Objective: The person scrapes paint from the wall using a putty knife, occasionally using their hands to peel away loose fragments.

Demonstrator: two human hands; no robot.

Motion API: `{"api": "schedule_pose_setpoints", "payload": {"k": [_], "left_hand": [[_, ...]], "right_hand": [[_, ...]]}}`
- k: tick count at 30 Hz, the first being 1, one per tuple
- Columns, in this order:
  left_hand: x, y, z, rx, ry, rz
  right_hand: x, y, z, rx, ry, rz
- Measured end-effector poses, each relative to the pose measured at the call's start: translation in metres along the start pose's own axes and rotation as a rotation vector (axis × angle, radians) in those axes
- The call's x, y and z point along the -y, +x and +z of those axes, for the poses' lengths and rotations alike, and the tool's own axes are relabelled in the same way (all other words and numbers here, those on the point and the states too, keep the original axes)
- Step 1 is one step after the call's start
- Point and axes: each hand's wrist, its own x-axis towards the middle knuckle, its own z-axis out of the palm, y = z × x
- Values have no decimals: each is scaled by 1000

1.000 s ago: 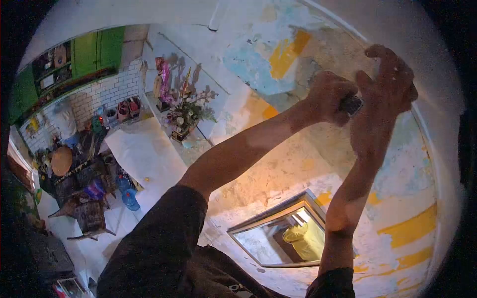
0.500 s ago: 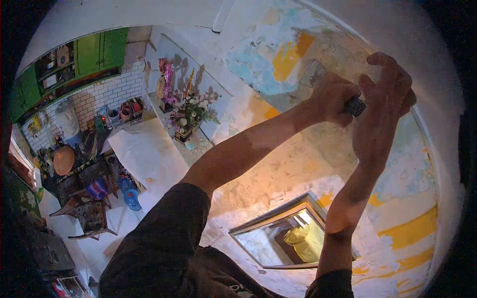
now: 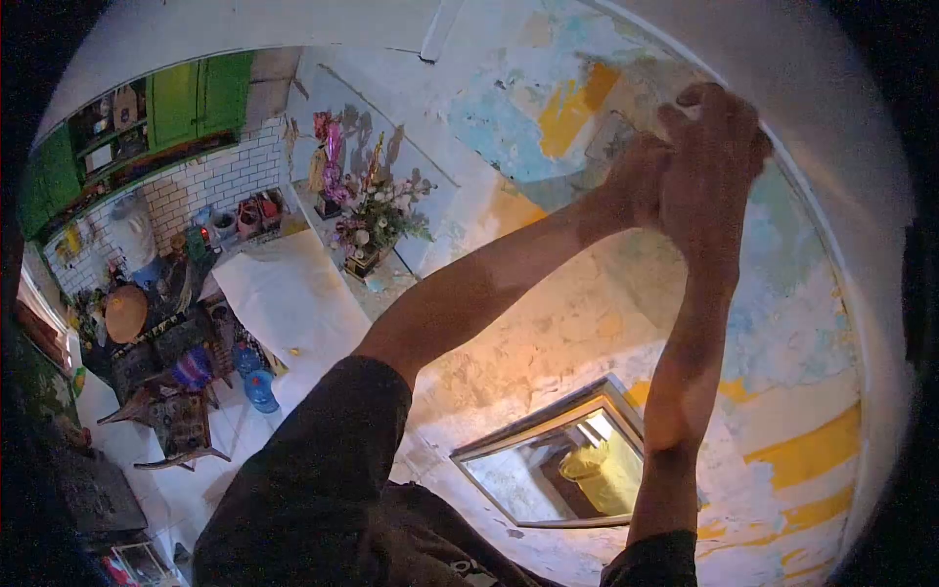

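Observation:
My left hand [image 3: 636, 176] is closed around what looks like a flat-bladed scraper [image 3: 608, 140]. Its broad, greyish blade shows beyond my fingers, against the patchy wall, and its handle is hidden by my hands. My right hand [image 3: 714, 176] presses against the back of my left hand, where the handle end lies. The index finger and thumb of that hand are crooked and apart, not wrapped round anything I can see. Around both hands the wall [image 3: 548, 333] shows peeling blue, beige and yellow-orange paint.
A framed mirror [image 3: 528, 479] is below my arms. To the left are a flower arrangement [image 3: 381, 220], a white-covered table [image 3: 289, 293], wooden chairs [image 3: 181, 426] and a blue water bottle [image 3: 260, 391]. Green cabinets [image 3: 171, 103] hang behind. A pale ceiling edge [image 3: 782, 166] runs above right.
My right hand has moved left and up, up against my left hand. The dark handle end that showed between them is now covered. My left hand has shifted slightly left.

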Motion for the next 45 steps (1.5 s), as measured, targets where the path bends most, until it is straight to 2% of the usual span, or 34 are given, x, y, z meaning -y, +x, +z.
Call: {"api": "schedule_pose_setpoints", "payload": {"k": [1, 2, 4, 5, 7, 8, 10, 12, 14, 16, 17, 19, 20, 21, 22, 23, 25, 28, 29, 31, 32, 34, 37, 41, 43, 45], "left_hand": [[-4, 1, 1, -20, -62, -79], [-5, 3, 0, -37, -121, -151], [-9, 4, -13, 15, -93, -113], [-11, 5, -18, 46, -63, -81], [-5, 2, -9, 27, -82, -115], [0, 3, -4, 12, -88, -127], [1, 7, 6, -35, -9, -126], [0, 4, 8, -101, 76, -144], [-7, 3, 0, -165, -129, -98], [5, 9, -11, -110, -127, -79], [10, 10, -14, -70, -128, -80], [10, 4, -15, 23, -151, -102], [12, 8, -18, 71, -155, -94], [8, 10, -17, 74, -148, -81], [-7, 11, -16, -36, -83, -121], [-17, 12, -15, -151, -22, -167], [-5, 6, -14, -121, -115, -144], [4, 13, -7, -88, -195, -127], [2, 14, -7, -94, -185, -168], [-6, 11, -9, -95, -119, -134], [-10, 11, -9, -92, -58, -96], [-18, 13, -8, -111, -129, -85], [-25, 14, -7, -131, -192, -96], [-25, 14, -8, -162, -176, -88], [-29, 14, -18, -127, -157, -141], [-33, 12, -26, -88, -141, -190]], "right_hand": [[-1, -2, 2, 138, -113, -80], [-3, -3, -2, 138, -111, -74], [-6, -5, -13, -55, 16, -179], [-4, -1, -7, -55, 16, -188], [0, -2, 4, 136, -125, -96], [-1, -3, -3, 135, -126, -92], [0, -2, -19, -42, 38, -134], [-7, -1, 4, 36, -47, -209], [-2, 1, 2, 107, -134, -257], [6, 3, -15, -143, -50, -180], [3, 6, -6, -139, -45, -188], [-2, 8, 12, 176, -146, -268], [-4, 8, 6, 171, -146, -267], [-5, 9, -7, 81, 28, -182], [-3, 11, -13, -4, 204, -104], [-2, 12, -2, -4, 207, -112], [1, 7, 21, 140, -142, -262], [-5, 8, -3, 72, -195, -271], [-9, 5, -4, 74, -189, -274], [-22, 2, -5, -67, 71, -347], [-23, 1, -7, -71, 71, -348], [-21, -1, -13, -10, 281, -181], [-21, -2, -9, 31, 291, -96], [-23, 0, -4, 38, 220, -143], [-23, -1, -8, 49, 163, -74], [-28, -1, -8, 27, 261, -85]]}}
